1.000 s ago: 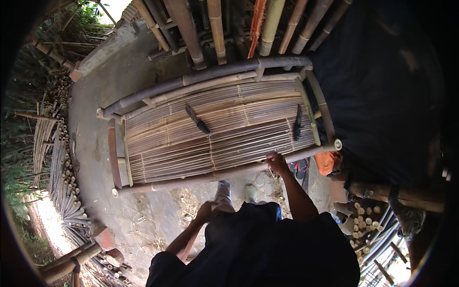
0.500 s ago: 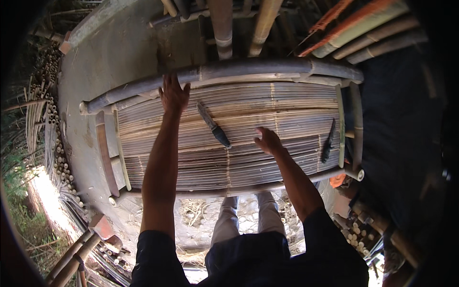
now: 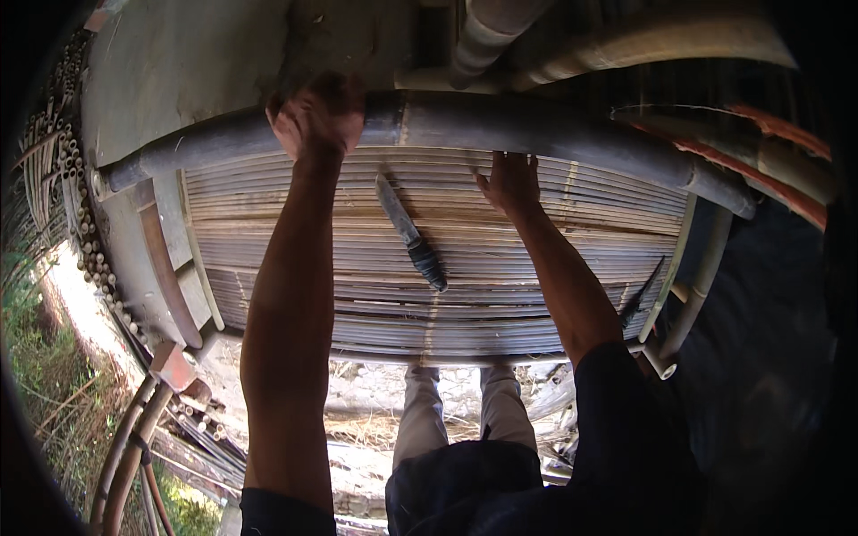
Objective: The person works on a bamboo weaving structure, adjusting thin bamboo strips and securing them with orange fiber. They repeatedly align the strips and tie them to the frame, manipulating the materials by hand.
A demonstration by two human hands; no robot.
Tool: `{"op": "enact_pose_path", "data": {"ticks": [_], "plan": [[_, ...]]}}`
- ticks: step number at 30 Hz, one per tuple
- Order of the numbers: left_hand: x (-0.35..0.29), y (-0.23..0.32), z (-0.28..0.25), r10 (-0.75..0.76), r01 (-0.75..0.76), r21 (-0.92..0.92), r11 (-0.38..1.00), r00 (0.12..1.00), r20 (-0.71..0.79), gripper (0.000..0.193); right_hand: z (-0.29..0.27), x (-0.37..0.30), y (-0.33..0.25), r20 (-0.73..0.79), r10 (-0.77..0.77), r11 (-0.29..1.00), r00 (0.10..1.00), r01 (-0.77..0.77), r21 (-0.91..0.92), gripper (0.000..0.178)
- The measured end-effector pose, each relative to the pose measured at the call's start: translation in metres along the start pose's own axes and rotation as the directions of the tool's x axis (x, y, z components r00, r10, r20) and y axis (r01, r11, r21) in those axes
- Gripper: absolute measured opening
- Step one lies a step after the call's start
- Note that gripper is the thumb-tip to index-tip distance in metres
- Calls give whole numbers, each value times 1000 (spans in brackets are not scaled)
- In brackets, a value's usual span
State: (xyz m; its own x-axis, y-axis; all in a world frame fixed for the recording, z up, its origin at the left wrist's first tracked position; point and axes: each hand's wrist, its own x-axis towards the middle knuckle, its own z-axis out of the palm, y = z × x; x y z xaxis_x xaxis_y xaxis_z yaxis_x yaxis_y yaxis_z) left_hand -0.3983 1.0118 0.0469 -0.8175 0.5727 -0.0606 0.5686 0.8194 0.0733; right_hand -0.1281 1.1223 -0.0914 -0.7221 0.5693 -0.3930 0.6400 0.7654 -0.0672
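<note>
A bamboo bench [image 3: 429, 322] with a slatted top spans the view before me. My left hand [image 3: 317, 121] is wrapped over the thick dark bamboo pole [image 3: 500, 121] along its far edge, its fingers blurred. Close to the near side of that pole, my right hand [image 3: 515, 186] reaches over the slats with thumb apart and fingers stretched out; the fingertips are partly hidden at the pole. Between my arms a knife [image 3: 413, 237] with a black wrapped handle lies on the slats. A second dark knife [image 3: 639, 295] rests near the right end, partly blurred.
Thick bamboo poles [image 3: 661, 45] stand or lean beyond the bench. Cut bamboo [image 3: 76, 192] is stacked at the far left, and a brick [image 3: 172, 366] sits atop poles at lower left. A dark sheet [image 3: 751, 313] covers the right side.
My right hand has moved forward from mid-bench to the far pole. My left hand has gone from lying flat to curling over the pole. The far pole appears larger and closer.
</note>
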Motion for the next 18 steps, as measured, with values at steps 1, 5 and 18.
{"op": "enact_pose_path", "data": {"ticks": [1, 5, 18], "plan": [[2, -1, 1, 7, -7, -1, 1000, 1000, -13, 49, 3, 2, -2, -45, -3, 1000, 999, 4, 18, 74], [5, 1, -6, 4, -3, -14, 1000, 998, 66, 48, 15, -28, -27, -140, -129, 980, 982, 148, 133, 71], [20, -36, 57, 11, -8, 14, 1000, 980, -197, 59, 58, -151, -140, 199, 199, 839, 960, -272, 471, 41]]}}
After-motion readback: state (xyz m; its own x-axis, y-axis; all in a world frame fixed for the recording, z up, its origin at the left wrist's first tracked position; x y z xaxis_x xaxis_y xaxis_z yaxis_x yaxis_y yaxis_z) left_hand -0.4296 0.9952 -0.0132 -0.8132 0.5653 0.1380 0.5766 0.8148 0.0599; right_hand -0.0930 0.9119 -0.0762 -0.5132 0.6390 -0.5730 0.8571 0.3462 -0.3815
